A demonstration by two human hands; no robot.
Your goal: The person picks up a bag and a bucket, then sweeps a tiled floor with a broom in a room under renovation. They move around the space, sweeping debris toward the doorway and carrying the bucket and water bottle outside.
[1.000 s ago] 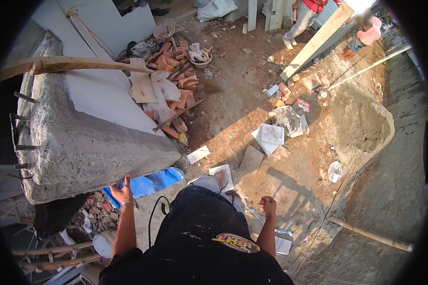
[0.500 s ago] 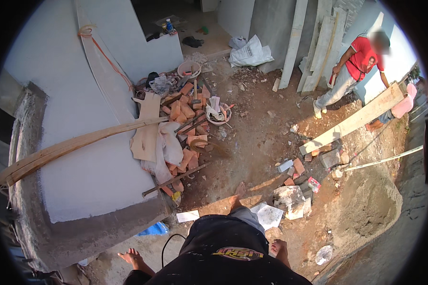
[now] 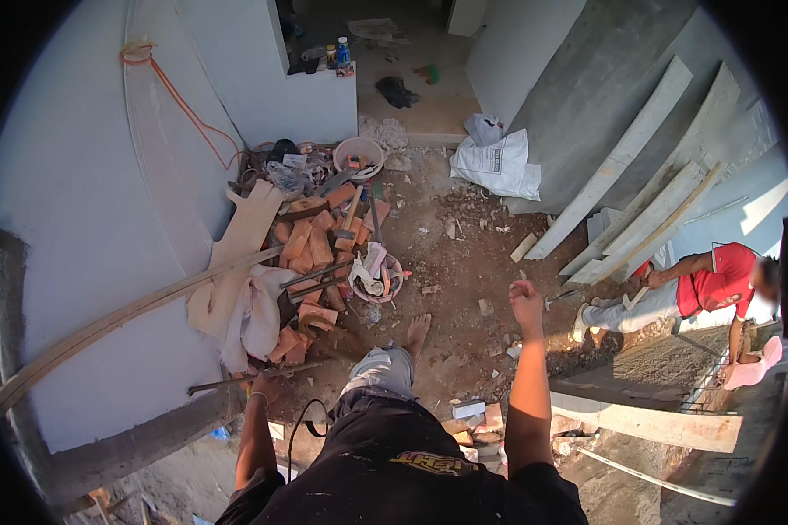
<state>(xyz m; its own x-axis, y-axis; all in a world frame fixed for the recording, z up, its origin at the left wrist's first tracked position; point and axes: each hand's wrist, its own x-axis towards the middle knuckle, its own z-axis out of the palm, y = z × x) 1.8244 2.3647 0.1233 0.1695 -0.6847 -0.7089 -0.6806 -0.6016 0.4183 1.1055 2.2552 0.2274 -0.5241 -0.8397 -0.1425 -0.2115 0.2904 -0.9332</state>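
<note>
My left hand [image 3: 264, 386] is low on the left, in shadow and blurred, beside a long thin bar [image 3: 299, 369] at the foot of the brick heap. Whether its fingers touch the bar I cannot make out. My right hand [image 3: 525, 308] is raised over the dirt ground with loosely bent fingers and nothing visible in it. Orange bricks [image 3: 308, 247] lie heaped ahead on the left, with a hammer [image 3: 348, 219] on top. A round tub [image 3: 392, 278] with cloth and scraps stands against the heap. My bare foot [image 3: 418, 332] is beside it.
A curved wooden plank [image 3: 131, 322] crosses the left ledge. White sacks [image 3: 499, 166] lie by the doorway; boards [image 3: 617, 157] lean on the right wall. A person in red [image 3: 718, 276] bends at the right, near a pink-clad person [image 3: 755, 363] and a low plank [image 3: 648, 422].
My view has shifted forward and turned right. My right arm has risen and reached ahead. My left hand has come up beside the bar. The person in red bends lower.
</note>
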